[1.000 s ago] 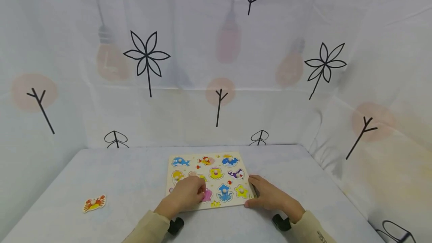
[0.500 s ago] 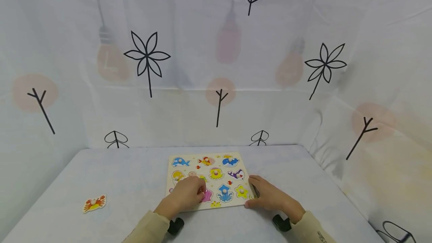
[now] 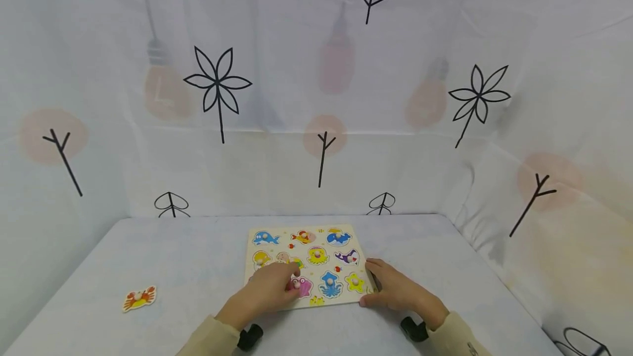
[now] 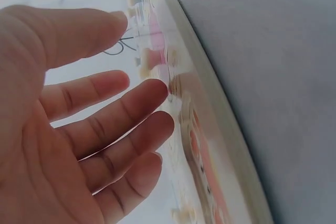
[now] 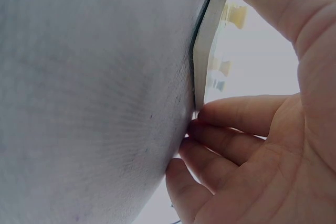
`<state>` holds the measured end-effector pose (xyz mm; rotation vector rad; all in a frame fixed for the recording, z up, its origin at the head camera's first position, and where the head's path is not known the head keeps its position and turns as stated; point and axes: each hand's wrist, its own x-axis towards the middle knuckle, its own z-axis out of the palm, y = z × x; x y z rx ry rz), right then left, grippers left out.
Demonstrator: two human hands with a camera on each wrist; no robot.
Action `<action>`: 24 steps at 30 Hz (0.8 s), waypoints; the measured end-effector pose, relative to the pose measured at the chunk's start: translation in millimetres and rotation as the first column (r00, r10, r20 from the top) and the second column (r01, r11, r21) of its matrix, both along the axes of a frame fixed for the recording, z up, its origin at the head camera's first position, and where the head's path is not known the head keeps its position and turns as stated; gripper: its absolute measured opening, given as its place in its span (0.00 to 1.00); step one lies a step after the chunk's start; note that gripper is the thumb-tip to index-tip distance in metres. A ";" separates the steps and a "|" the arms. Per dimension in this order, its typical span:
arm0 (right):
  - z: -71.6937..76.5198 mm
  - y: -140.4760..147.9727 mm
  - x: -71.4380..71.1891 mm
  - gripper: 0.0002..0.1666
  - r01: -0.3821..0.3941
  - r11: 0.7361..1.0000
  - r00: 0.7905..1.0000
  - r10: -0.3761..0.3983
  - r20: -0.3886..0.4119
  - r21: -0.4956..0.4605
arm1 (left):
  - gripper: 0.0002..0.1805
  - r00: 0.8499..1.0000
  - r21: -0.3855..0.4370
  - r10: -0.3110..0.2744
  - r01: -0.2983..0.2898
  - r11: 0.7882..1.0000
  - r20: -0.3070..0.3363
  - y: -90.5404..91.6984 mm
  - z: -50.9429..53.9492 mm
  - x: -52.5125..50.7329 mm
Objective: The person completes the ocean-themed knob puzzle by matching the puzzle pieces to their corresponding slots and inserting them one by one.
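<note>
A cream peg puzzle board (image 3: 343, 299) with several sea-animal pieces lies on the table in the head view. My left hand (image 3: 264, 290) hovers over its front left part, beside the pink piece (image 3: 303, 287). In the left wrist view the loosely bent fingers (image 4: 139, 103) are apart from the thumb and hold nothing; a pink knob (image 4: 151, 59) stands near the fingertips. My right hand (image 3: 398, 287) holds the board's front right corner, thumb at the front and fingertips (image 5: 210, 111) against the side edge. Part of the board lies hidden beneath my left hand.
A crab piece (image 3: 139, 299) in red and yellow lies alone on the table at the left. The white-covered table (image 3: 198, 262) ends at a printed cloth backdrop (image 3: 277, 163), with cloth on both sides too.
My left hand has drawn slightly to the left and its fingers have loosened, uncovering more of the pink piece. The right hand, the board and the crab piece stay put.
</note>
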<state>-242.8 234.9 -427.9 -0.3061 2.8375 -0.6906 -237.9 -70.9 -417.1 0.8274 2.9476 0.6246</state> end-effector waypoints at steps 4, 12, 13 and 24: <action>-1.5 0.8 -0.2 0.59 0.002 1.000 1.000 -0.002 -0.006 0.002 | 0.15 0.999 -0.003 -0.015 0.015 1.000 -0.040 -11.9 3.6 7.3; -1.8 0.8 -0.1 0.59 0.002 1.000 1.000 -0.002 0.001 -0.003 | 0.13 0.995 -0.023 -0.002 0.000 1.000 -0.098 -48.5 1.8 18.7; -1.8 0.8 0.0 0.59 0.000 1.000 1.000 0.000 0.002 -0.006 | 0.13 0.995 -0.022 0.011 -0.014 1.000 -0.097 -53.5 1.6 19.9; -1.5 0.9 0.0 0.60 -0.006 1.000 1.000 0.006 0.012 -0.010 | 0.12 0.955 -0.053 0.285 -0.282 0.958 0.082 -116.5 0.7 28.3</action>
